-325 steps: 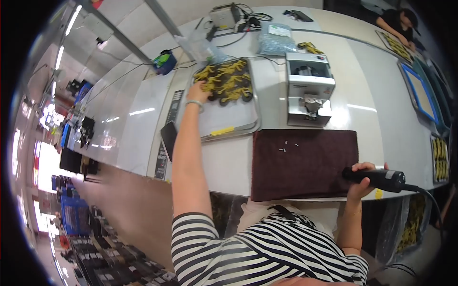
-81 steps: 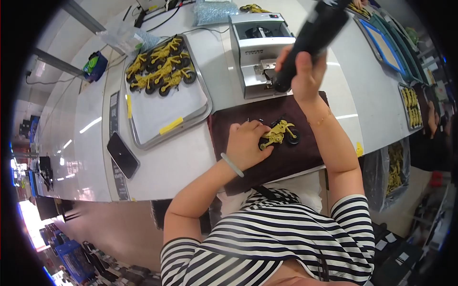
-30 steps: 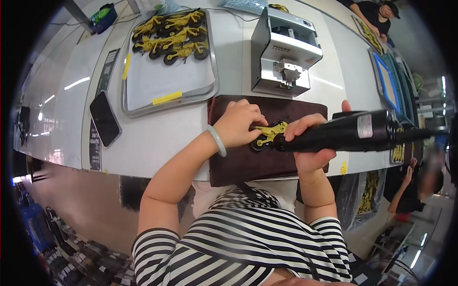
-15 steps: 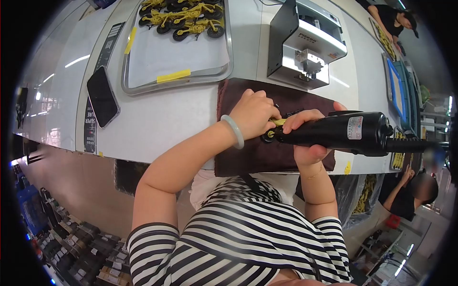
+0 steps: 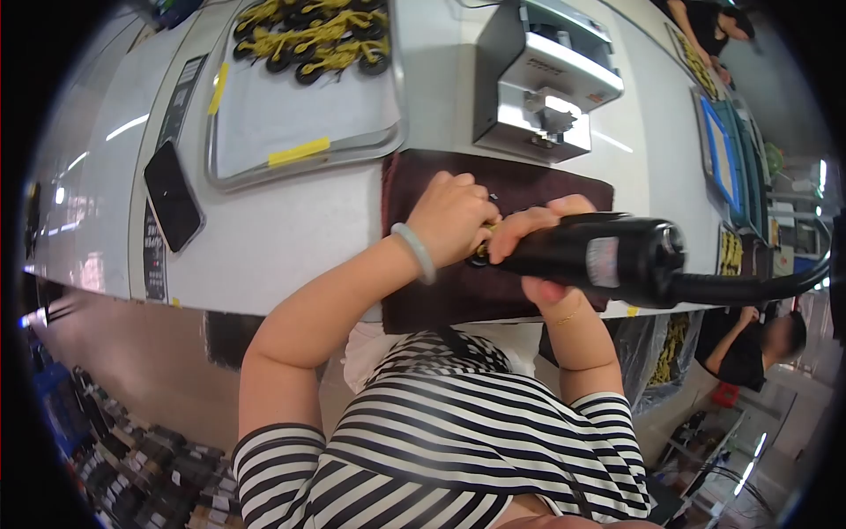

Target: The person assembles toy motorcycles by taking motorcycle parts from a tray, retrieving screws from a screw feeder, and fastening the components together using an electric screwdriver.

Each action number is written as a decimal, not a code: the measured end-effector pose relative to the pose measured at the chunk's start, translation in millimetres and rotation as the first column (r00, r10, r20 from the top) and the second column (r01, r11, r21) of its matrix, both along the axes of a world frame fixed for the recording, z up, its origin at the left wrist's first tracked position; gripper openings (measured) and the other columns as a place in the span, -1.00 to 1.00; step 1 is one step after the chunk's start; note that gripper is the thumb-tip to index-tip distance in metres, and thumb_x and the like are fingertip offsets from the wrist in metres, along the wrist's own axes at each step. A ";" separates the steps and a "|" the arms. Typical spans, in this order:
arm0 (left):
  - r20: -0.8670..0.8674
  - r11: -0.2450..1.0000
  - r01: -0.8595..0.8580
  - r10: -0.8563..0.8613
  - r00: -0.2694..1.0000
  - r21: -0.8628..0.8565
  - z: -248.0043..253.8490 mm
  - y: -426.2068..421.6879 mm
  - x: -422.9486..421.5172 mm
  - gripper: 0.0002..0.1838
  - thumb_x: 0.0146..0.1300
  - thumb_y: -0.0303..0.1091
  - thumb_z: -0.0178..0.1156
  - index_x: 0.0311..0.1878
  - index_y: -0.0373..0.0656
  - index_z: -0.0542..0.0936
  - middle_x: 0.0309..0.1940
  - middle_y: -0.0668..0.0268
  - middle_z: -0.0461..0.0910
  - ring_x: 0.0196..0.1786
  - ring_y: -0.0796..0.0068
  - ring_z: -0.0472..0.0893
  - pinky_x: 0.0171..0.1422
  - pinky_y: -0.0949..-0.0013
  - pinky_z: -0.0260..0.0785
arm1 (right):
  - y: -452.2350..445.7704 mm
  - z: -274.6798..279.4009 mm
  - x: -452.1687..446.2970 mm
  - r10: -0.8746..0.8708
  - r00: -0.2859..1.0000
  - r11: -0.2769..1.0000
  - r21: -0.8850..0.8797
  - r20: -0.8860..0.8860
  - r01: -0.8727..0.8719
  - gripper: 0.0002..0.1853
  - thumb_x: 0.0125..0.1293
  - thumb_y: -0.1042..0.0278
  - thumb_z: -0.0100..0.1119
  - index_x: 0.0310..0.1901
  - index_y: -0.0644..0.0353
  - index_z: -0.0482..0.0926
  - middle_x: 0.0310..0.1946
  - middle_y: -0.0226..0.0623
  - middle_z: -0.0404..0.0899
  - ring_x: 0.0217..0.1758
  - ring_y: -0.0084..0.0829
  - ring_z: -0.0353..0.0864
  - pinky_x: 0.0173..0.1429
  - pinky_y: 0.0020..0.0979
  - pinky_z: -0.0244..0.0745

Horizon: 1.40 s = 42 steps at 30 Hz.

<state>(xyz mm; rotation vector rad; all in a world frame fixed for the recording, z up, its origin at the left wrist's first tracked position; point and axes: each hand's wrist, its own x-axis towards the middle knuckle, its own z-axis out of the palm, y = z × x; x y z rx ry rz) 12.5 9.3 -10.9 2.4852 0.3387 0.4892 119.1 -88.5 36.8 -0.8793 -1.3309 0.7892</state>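
Observation:
My left hand [image 5: 452, 218], a pale bangle on its wrist, is closed around a small yellow and black toy bike [image 5: 480, 256]. Fingers hide most of the bike; a dark wheel shows below them. My right hand [image 5: 531, 236] wraps round a black electric screwdriver [image 5: 608, 256], which lies nearly level with its tip toward the bike. Whether the tip touches the bike is hidden. Both hands are close together over a dark brown mat [image 5: 432, 300].
A metal tray [image 5: 308, 165] at the back left holds several yellow and black toy bikes [image 5: 330, 44]. Behind the mat stands a silver and black screw feeder [image 5: 551, 84]. A phone [image 5: 174, 196] lies at left. The screwdriver's thick cord [image 5: 749, 286] runs right. Two other people are at right.
The view has shifted a little, so the table's things appear further left. The screwdriver's cord now curves upward at right. Both hands keep their grip, the screwdriver still pointing at the bike.

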 end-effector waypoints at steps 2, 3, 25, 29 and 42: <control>-0.029 0.999 -0.023 0.024 0.999 0.029 3.2 0.5 -1.1 -0.88 -0.07 -0.25 0.21 -0.43 0.01 0.65 -0.50 0.41 0.53 -0.26 0.40 0.44 -0.14 0.31 0.16 | 3.5 3.9 9.1 0.116 0.990 0.992 0.030 0.079 -0.119 -0.10 -0.02 -0.29 0.12 0.21 0.13 -0.01 -0.49 -0.14 0.50 -0.50 -0.35 0.53 -0.35 -0.42 0.48; -0.014 0.999 -0.005 0.005 1.000 0.039 2.6 0.2 -0.7 -0.88 -0.07 -0.25 0.21 -0.43 0.01 0.65 -0.50 0.41 0.53 -0.26 0.40 0.44 -0.14 0.31 0.16 | 6.4 7.0 13.0 0.184 0.979 0.982 0.028 0.092 -0.187 -0.07 -0.01 -0.28 0.11 0.25 0.14 -0.04 -0.48 -0.12 0.51 -0.49 -0.35 0.54 -0.34 -0.41 0.49; -0.105 0.979 -0.071 0.052 0.993 -0.190 10.7 0.7 -2.4 -0.69 -0.13 -0.33 0.35 -0.33 -0.10 0.43 -0.49 0.42 0.51 -0.31 0.39 0.44 -0.16 0.32 0.15 | 95.2 52.4 94.1 -0.445 0.893 0.804 0.410 -0.064 0.430 -0.51 0.26 -0.04 0.02 -0.08 0.22 0.13 -0.56 -0.15 0.47 -0.60 -0.40 0.50 -0.48 -0.48 0.44; -0.108 0.986 -0.075 0.059 0.992 -0.150 9.6 1.0 -1.8 -0.68 -0.14 -0.30 0.35 -0.36 -0.09 0.42 -0.51 0.42 0.52 -0.30 0.37 0.45 -0.17 0.32 0.17 | 99.3 49.9 97.3 -0.404 0.915 0.842 0.383 -0.020 0.380 -0.52 0.25 -0.04 0.02 -0.10 0.22 0.16 -0.56 -0.16 0.48 -0.60 -0.41 0.50 -0.48 -0.49 0.43; -0.138 0.988 -0.123 0.109 0.984 -0.096 13.7 0.2 -2.2 -0.63 -0.17 -0.22 0.38 -0.42 -0.09 0.37 -0.56 0.44 0.46 -0.37 0.38 0.45 -0.22 0.32 0.19 | 102.1 51.1 106.4 -0.344 0.934 0.871 0.338 -0.098 0.357 -0.52 0.26 -0.04 0.02 -0.11 0.22 0.15 -0.57 -0.18 0.47 -0.60 -0.41 0.50 -0.50 -0.49 0.44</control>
